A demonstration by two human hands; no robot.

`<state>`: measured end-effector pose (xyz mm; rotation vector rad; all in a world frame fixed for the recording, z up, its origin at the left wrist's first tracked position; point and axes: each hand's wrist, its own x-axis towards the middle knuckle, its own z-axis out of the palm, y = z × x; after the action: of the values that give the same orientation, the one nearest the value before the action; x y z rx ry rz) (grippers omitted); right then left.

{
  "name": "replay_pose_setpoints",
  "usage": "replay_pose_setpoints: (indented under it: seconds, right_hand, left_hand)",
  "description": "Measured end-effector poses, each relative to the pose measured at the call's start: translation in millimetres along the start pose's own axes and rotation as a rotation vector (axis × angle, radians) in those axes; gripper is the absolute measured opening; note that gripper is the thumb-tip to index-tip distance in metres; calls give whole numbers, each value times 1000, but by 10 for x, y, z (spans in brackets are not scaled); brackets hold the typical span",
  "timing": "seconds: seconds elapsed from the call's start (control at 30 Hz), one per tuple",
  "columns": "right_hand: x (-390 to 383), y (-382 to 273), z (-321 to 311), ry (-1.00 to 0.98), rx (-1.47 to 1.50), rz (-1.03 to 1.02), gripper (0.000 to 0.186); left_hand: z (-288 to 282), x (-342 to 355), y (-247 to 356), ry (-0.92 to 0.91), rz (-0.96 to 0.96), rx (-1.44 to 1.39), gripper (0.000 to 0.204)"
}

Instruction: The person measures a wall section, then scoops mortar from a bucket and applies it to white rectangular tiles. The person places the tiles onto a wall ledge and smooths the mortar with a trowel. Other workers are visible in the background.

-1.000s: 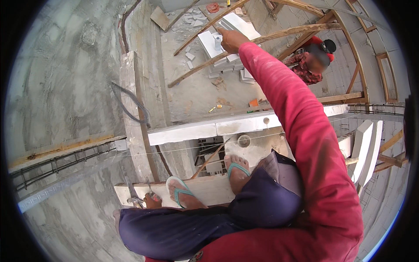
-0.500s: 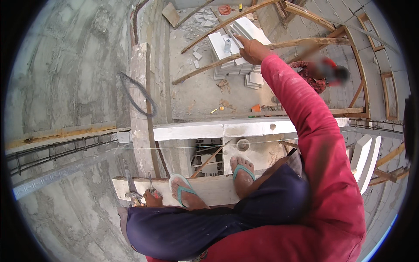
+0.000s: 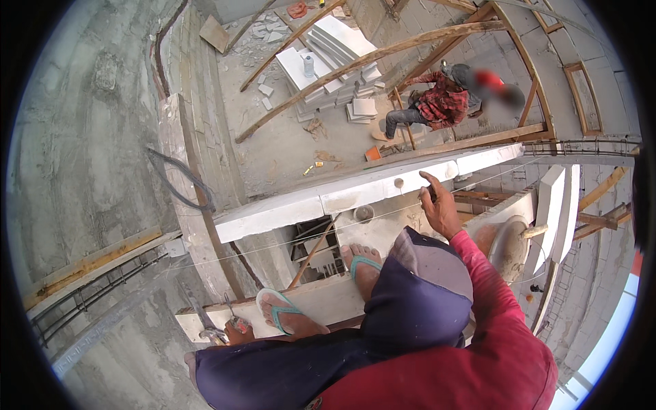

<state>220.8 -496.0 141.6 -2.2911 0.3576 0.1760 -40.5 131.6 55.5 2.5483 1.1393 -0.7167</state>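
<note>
Right hand [image 3: 441, 208]: bare, nothing seen in it. Index finger extended to the far side, other fingers bent inward; grip apart, not closed on anything. Wrist raised; red sleeve [image 3: 486, 287] rising from the near right, elbow bent outward. Fingertip shows against the white block course [image 3: 294, 210]; contact cannot be told. Pose reads as a pointing gesture, hence the unloaded grip.

Left hand [image 3: 239, 335]: low, at the near left beside the knee, by the plank's left end. Grip appears clamped on a small red-and-metal item [image 3: 240, 324], kind unclear; perhaps kept there to leave the other arm free.

White block course: running left to right just beyond the feet, near the right hand. A thin string [image 3: 277, 245] stretched along its near side, likely as a straight reference.

Plank [image 3: 335, 301]: pale, laid crosswise under sandalled feet, evidently as footing above an opening.

Stack of white slabs [image 3: 335, 34]: far floor, seemingly piled as stock; clear bottle [image 3: 309, 66] upright on top.

Co-worker [image 3: 444, 99]: far right, checked shirt, beyond the course.

White slabs on edge [image 3: 547, 212]: right side, leaning together.
</note>
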Motion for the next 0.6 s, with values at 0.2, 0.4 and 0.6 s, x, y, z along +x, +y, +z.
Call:
replay_pose_setpoints:
  seconds: [0.2,0.4,0.6]
  right_hand:
    - [-911,-828,-537,-33,426,318,42]
    - [-1849,-2211,-1567,-192,566,328,60]
    - [-2792,-3056,-1960,-251,-316,126,92]
  left_hand:
    - [-835,-27,123,-171,61,164,68]
    - [-1806,-85,46,-241,324,-53,60]
    - [-3281,-641,547,-342,271,-287,57]
